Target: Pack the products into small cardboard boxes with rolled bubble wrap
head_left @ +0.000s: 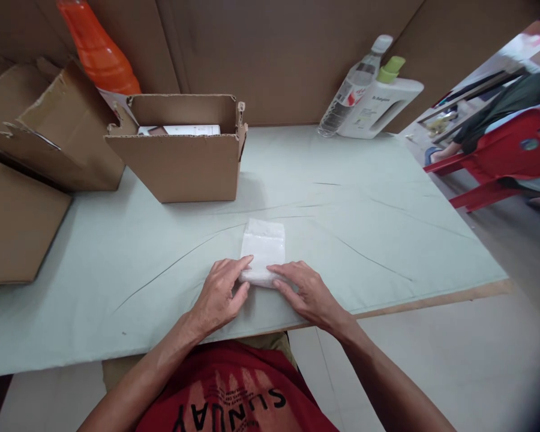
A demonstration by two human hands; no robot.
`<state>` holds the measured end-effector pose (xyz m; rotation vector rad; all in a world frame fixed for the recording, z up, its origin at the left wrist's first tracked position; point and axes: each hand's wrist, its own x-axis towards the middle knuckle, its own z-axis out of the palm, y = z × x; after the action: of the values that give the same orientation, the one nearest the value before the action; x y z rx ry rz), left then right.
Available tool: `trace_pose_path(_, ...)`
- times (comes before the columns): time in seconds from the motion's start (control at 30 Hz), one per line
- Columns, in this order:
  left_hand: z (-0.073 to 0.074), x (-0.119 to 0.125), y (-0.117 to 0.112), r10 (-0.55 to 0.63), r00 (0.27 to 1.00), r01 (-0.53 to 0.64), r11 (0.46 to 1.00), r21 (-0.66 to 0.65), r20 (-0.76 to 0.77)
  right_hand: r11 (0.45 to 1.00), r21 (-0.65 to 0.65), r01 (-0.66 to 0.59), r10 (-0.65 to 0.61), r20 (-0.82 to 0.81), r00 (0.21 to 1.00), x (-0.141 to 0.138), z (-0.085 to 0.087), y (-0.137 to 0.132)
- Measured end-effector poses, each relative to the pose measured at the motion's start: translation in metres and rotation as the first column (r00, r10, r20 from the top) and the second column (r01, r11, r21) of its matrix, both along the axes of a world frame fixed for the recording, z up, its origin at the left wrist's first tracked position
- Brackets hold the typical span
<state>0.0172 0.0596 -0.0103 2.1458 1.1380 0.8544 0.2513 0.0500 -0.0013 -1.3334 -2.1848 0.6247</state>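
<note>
A small white packet [264, 247], perhaps bubble wrap or foam sheet, lies on the table near its front edge. Its far end shows a flap with a crease across it, and the near end looks thicker, as if folded or rolled. My left hand [220, 292] grips the near left corner between thumb and fingers. At the near right corner, my right hand [306, 291] pinches the same packet in the same way. What is inside the packet is hidden.
Beyond the packet stands an open cardboard box [184, 168] with white boxes inside. More cardboard boxes [18, 222] and an orange bottle [101, 54] are at left. A clear bottle [351, 90] and a white jug [364, 108] stand at back right. A person sits on a red chair [513, 150].
</note>
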Motion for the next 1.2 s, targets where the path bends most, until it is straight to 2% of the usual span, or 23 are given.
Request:
trace_pose_path(0.07, 0.003, 0.001, 0.001, 0.037, 0.999, -0.036, 0.993, -0.115, 0.000, 0.983, -0.186, 0.006, -0.018, -0.061, 0.998, 0.002, 0.002, -0.002)
trace_pose_path(0.1, 0.004, 0.003, 0.003, 0.060, 0.998, -0.061, 0.984, -0.166, -0.012, 0.972, -0.234, 0.022, -0.038, -0.066, 0.997, 0.003, 0.001, -0.003)
trace_pose_path(0.13, 0.004, 0.005, 0.005, 0.083, 0.996, -0.087, 0.974, -0.208, -0.031, 0.972, -0.227, 0.053, -0.067, -0.055, 0.996, 0.004, 0.000, -0.003)
trace_pose_path(0.17, 0.004, 0.007, 0.008, 0.105, 0.993, -0.116, 0.964, -0.240, -0.057, 0.982, -0.162, 0.098, -0.105, -0.031, 0.994, 0.004, -0.001, -0.003)
trace_pose_path(0.23, 0.003, 0.013, 0.013, 0.145, 0.982, -0.174, 0.948, -0.267, -0.125, 0.980, 0.084, 0.181, -0.184, 0.026, 0.983, 0.003, -0.003, -0.004)
trace_pose_path(0.3, 0.000, 0.018, 0.018, 0.174, 0.968, -0.215, 0.946, -0.242, -0.181, 0.936, 0.305, 0.176, -0.207, 0.073, 0.976, 0.000, -0.003, -0.008)
trace_pose_path(0.33, -0.001, 0.020, 0.019, 0.186, 0.962, -0.228, 0.949, -0.215, -0.199, 0.923, 0.361, 0.136, -0.185, 0.103, 0.977, -0.002, -0.002, -0.011)
trace_pose_path(0.43, -0.004, 0.022, 0.021, 0.218, 0.956, -0.250, 0.956, -0.156, -0.198, 0.929, 0.370, -0.010, -0.077, 0.221, 0.972, -0.009, -0.002, -0.017)
trace_pose_path(0.5, -0.004, 0.021, 0.018, 0.259, 0.958, -0.281, 0.938, -0.204, -0.125, 0.936, 0.348, -0.046, -0.053, 0.269, 0.962, -0.013, -0.006, -0.016)
trace_pose_path(0.57, -0.002, 0.017, 0.014, 0.338, 0.941, -0.306, 0.883, -0.355, 0.030, 0.934, 0.356, -0.002, -0.088, 0.237, 0.968, -0.015, -0.011, -0.010)
trace_pose_path(0.63, 0.000, 0.014, 0.007, 0.448, 0.866, -0.265, 0.785, -0.559, 0.219, 0.929, 0.358, 0.092, -0.142, 0.117, 0.983, -0.016, -0.015, -0.004)
trace_pose_path(0.73, 0.002, 0.014, -0.003, 0.595, 0.682, -0.057, 0.624, -0.779, 0.426, 0.950, 0.213, 0.228, -0.204, -0.128, 0.971, -0.021, -0.016, 0.000)
trace_pose_path(0.8, 0.003, 0.018, -0.009, 0.624, 0.577, 0.111, 0.580, -0.807, 0.527, 0.967, 0.002, 0.255, -0.244, -0.284, 0.927, -0.028, -0.014, -0.002)
trace_pose_path(0.9, 0.004, 0.026, -0.014, 0.588, 0.487, 0.258, 0.610, -0.749, 0.646, 0.925, -0.327, 0.195, -0.340, -0.481, 0.808, -0.039, -0.012, -0.011)
trace_pose_path(1.0, 0.003, 0.030, -0.018, 0.595, 0.469, 0.226, 0.633, -0.740, 0.652, 0.839, -0.537, 0.090, -0.453, -0.597, 0.663, -0.045, -0.011, -0.017)
trace_pose_path(1.1, 0.002, 0.030, -0.022, 0.587, 0.505, 0.156, 0.660, -0.735, 0.633, 0.788, -0.616, -0.016, -0.490, -0.643, 0.589, -0.045, -0.011, -0.018)
trace_pose_path(1.2, 0.002, 0.027, -0.025, 0.542, 0.564, 0.097, 0.706, -0.702, 0.623, 0.799, -0.599, -0.055, -0.433, -0.635, 0.639, -0.040, -0.009, -0.016)
